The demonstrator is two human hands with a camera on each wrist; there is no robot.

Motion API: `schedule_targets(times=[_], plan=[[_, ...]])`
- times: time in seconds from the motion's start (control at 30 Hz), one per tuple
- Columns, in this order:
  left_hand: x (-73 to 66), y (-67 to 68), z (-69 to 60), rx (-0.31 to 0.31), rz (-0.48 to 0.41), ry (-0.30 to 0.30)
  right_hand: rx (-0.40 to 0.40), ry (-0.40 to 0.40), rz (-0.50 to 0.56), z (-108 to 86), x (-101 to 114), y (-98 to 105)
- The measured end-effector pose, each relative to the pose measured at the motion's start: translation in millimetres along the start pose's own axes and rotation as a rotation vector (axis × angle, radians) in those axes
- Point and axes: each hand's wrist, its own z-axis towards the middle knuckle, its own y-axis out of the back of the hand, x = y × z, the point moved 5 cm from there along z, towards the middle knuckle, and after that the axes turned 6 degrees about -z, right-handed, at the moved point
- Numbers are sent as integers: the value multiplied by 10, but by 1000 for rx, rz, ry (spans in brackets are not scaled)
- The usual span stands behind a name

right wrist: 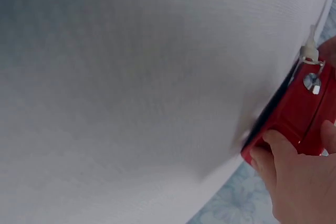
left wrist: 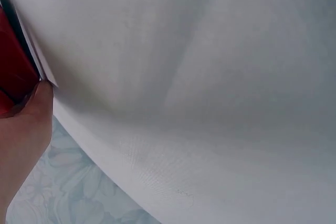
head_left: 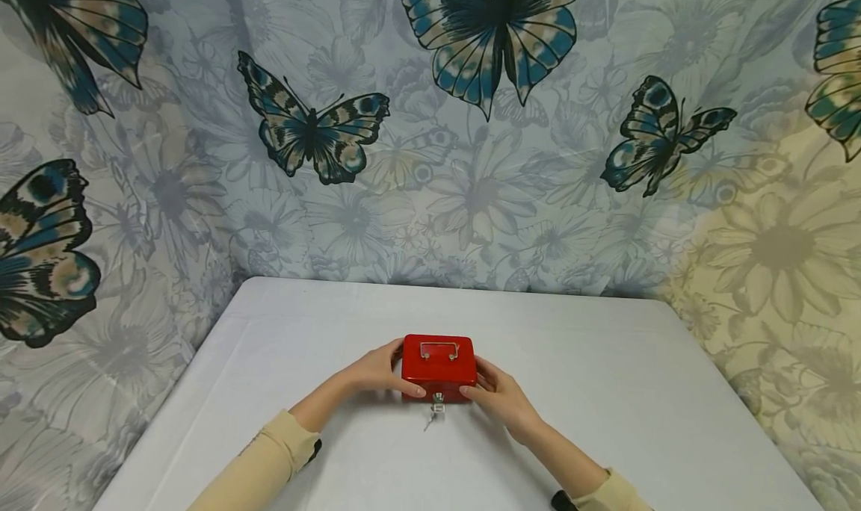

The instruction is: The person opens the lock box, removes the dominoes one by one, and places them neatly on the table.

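A small red cash box [head_left: 439, 369] with a silver wire handle [head_left: 439, 350] on its lid is on the white table, lid closed. Keys [head_left: 438, 409] hang at the lock on its front; the right wrist view shows the round silver lock [right wrist: 312, 81] up close. My left hand [head_left: 377, 369] grips the box's left side, thumb along the front. On the opposite side my right hand [head_left: 501, 397] holds the box, its thumb at the front right corner. In the left wrist view only a red part of the box [left wrist: 13, 56] shows at the edge.
The white-covered table [head_left: 572, 347] extends around the box on all sides. Behind and beside it hangs a floral cloth [head_left: 484, 197] printed with large butterflies. Both forearms, in pale yellow sleeves [head_left: 258, 459], reach in from the table's near side.
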Motion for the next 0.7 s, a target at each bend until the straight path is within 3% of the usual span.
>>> schedule_targets(times=[0.23, 0.43, 0.6, 0.7], plan=[[-16, -25, -17, 3, 27, -48, 35, -10, 5, -1, -44, -2], [-6, -24, -15, -8, 35, -53, 33, -12, -6, -11, -32, 6], [-15, -27, -39, -15, 10, -50, -1, -9, -107, 9, -54, 32], [-22, -35, -55, -14, 4, -55, -7, 48, -201, 57, -54, 37]])
